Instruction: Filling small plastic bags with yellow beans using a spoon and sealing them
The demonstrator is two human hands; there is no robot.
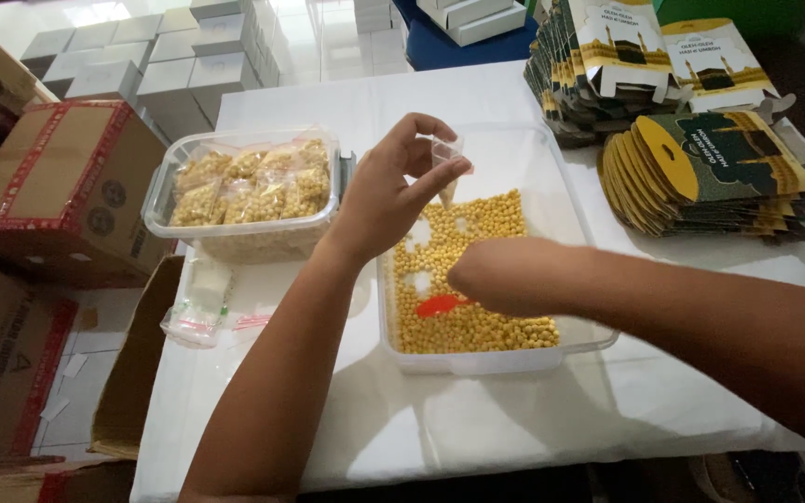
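My left hand (386,191) pinches a small clear bag (446,158), barely filled; right hand (505,275) clenched in the yellow beans (463,307) — filled packets (253,182) already binned.

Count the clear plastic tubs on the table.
2. One tub on the left holds filled bags; the other tub, under the left hand and right hand, holds loose yellow beads. None looks hidden.

Pale yellow round beans (477,279) are filling a clear plastic tub (552,177), with a red scoop (440,305) showing among them. A white cloth (477,410) is covering the table, dark green and yellow printed card sleeves (710,168) are lying stacked, and a brown carton (58,186) is showing red tape.
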